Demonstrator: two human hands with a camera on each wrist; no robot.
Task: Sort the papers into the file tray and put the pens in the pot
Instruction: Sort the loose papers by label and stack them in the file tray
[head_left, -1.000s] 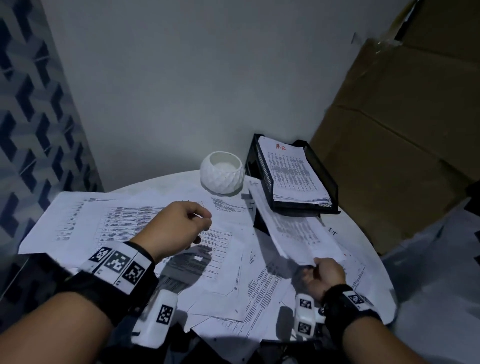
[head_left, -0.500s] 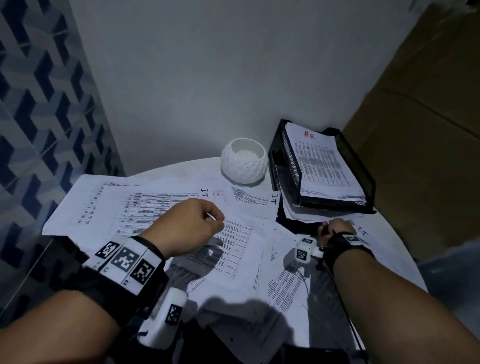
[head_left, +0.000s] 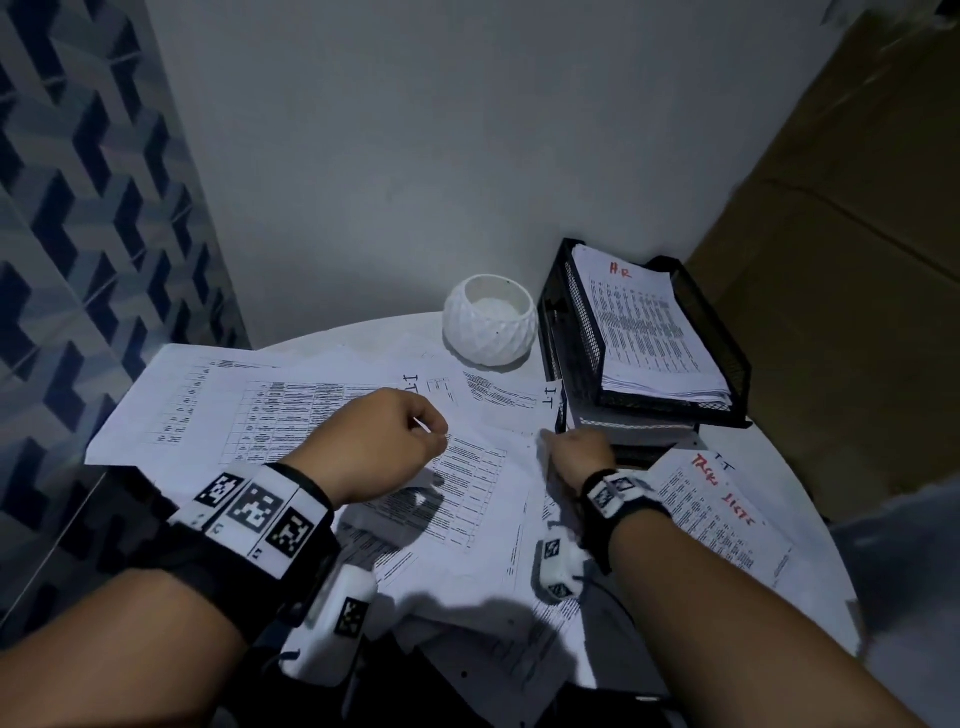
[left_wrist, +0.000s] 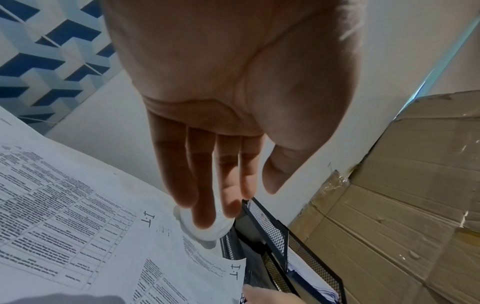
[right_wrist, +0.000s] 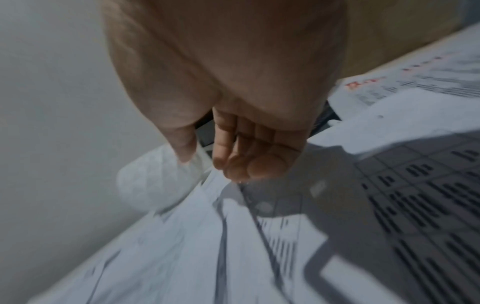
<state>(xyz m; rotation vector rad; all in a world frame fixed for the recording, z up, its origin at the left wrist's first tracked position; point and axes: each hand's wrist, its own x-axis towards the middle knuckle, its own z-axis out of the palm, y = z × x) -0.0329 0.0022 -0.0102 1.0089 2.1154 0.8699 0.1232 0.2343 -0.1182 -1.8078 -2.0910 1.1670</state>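
A black mesh file tray (head_left: 728, 332) stands at the back right of the table, with a stack headed "H.R" (head_left: 644, 322) in its upper tier and sheets (head_left: 634, 427) in the lower one. A white faceted pot (head_left: 488, 332) sits just left of it. Loose printed papers (head_left: 311, 410) cover the table. My left hand (head_left: 436, 436) hovers over them, fingers relaxed and holding nothing (left_wrist: 241, 205). The right hand (head_left: 566, 441) is at the front of the lower tier, its fingers (right_wrist: 233, 164) loosely bent over paper and gripping nothing. I see no pens.
A sheet with red handwriting (head_left: 722, 514) lies right of my right wrist on the round white table (head_left: 769, 441). Large cardboard (head_left: 857, 260) leans at the right. A white wall is behind, and blue patterned tiles (head_left: 78, 208) are at the left.
My right hand carried a sheet from the table's front up to the tray's lower tier and let go of it. The left hand stayed over the papers.
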